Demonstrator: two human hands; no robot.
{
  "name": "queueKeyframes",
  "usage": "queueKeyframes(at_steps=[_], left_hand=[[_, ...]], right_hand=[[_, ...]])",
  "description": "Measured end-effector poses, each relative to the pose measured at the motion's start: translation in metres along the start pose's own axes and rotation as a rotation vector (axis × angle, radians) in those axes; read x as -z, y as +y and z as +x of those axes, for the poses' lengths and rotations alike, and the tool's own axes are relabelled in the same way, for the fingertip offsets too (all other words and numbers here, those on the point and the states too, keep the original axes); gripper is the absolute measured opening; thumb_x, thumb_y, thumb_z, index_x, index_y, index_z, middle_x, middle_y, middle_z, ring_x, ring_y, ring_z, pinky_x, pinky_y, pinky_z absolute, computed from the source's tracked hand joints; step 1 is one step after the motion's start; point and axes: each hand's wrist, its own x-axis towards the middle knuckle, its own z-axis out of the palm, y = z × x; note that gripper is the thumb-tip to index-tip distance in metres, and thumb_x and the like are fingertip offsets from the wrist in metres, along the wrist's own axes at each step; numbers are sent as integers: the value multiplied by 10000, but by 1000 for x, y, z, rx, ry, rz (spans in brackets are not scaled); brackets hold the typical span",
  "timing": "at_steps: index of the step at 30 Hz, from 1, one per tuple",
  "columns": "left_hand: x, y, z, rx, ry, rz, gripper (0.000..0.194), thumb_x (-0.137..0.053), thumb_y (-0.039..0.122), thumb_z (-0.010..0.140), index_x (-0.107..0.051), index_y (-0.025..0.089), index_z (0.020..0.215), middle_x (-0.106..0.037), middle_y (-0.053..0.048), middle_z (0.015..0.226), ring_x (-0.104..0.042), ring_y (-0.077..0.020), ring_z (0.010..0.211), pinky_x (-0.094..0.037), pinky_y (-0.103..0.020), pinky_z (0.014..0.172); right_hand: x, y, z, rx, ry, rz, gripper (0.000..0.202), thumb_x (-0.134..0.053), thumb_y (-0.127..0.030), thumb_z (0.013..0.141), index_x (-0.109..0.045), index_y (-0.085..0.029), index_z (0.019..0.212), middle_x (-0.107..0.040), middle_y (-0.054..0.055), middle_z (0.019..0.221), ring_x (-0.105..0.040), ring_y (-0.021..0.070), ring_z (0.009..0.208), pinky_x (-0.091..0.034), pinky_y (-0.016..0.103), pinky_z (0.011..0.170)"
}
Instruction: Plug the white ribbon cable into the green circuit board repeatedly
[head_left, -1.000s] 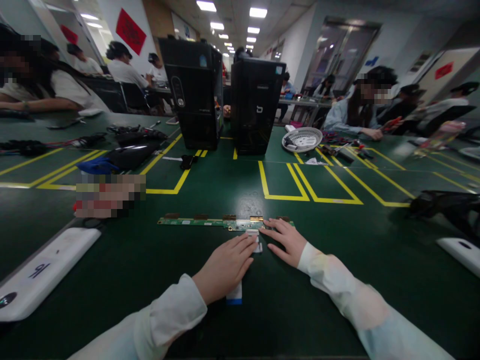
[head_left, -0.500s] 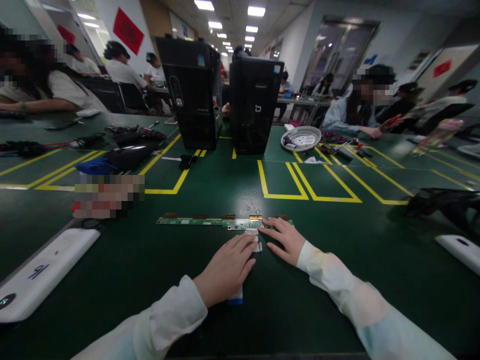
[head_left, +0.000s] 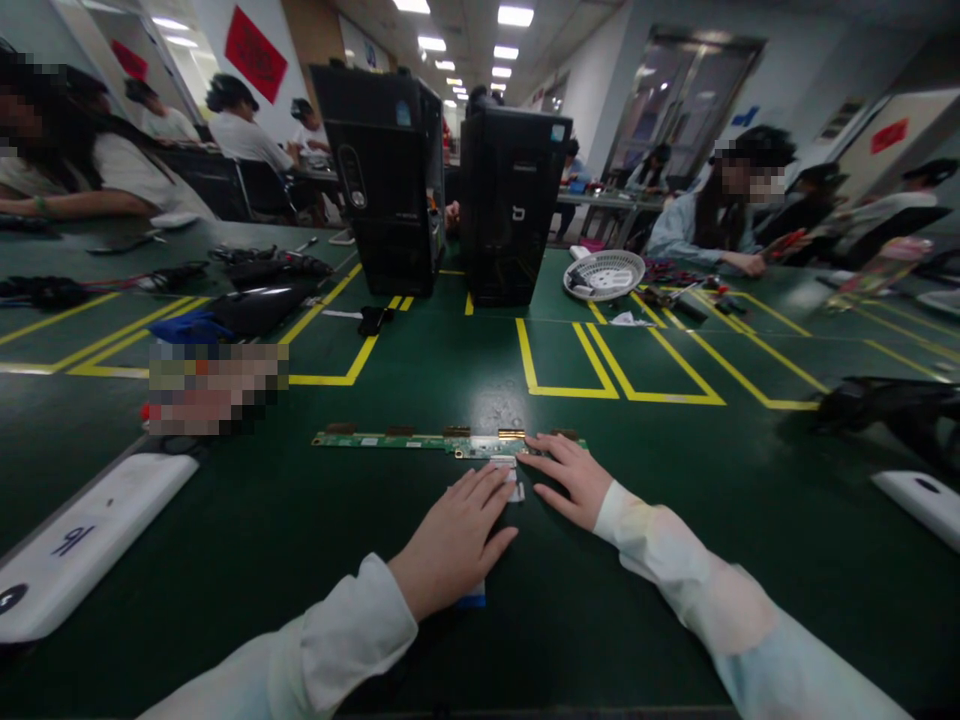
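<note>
A long, narrow green circuit board (head_left: 420,442) lies across the dark green table, with brown tabs along its far edge. My right hand (head_left: 570,480) rests with spread fingers, its fingertips on the board's right part. Below the board's middle, my left hand (head_left: 457,540) lies palm down over a white flat cable (head_left: 515,490), fingers stretched out and thumb apart. Most of the cable is hidden under this hand; its blue end (head_left: 474,598) shows beneath the palm.
Two black computer towers (head_left: 386,180) stand at the back. A white basket (head_left: 604,275) sits right of them. White devices (head_left: 97,535) lie at both sides; black cables (head_left: 885,415) are at the right. People sit at tables beyond.
My left thumb has moved slightly away from the fingers, to the right. My right hand and the board look unchanged.
</note>
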Motion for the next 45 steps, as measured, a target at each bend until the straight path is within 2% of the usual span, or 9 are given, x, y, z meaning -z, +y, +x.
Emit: queueKeyframes(at_steps=[7,18,29,40,45], left_hand=[[-1,4,1,-13,58,64,502,-376,394,970,-392,175,1422,-445,-106,1476,-369,-232,1382,-367,-431,1105],[5,6,3,19,15,42,489,-378,396,971,-428,172,1403,-449,-101,1473,-439,-241,1336,-409,-439,1077],[4,6,4,13,5,77,487,-387,380,970,-429,160,1402,-439,-107,1479,-425,-244,1346,-398,-433,1086],[4,4,6,51,-16,-13,489,-380,399,968,-422,196,1411,-431,-93,1488,-407,-241,1358,-381,-450,1091],[7,0,6,20,28,-59,472,-367,395,973,-448,192,1392,-462,-77,1467,-409,-217,1356,-370,-422,1104]], right_hand=[[-3,2,-1,9,5,2,435,-451,-333,927,-524,-208,1338,-487,142,1392,-417,270,1310,-363,533,1069],[1,0,1,-4,-4,18,432,-456,-335,930,-529,-204,1335,-493,141,1388,-419,273,1308,-368,531,1066],[1,0,0,1,-18,26,449,-477,-327,918,-516,-203,1348,-490,131,1394,-407,267,1319,-334,524,1095],[0,1,1,0,-14,40,445,-468,-340,916,-521,-210,1338,-499,137,1381,-421,274,1301,-345,537,1074],[-4,2,2,3,31,30,423,-465,-356,916,-553,-195,1298,-530,137,1339,-452,274,1263,-377,510,1049]])
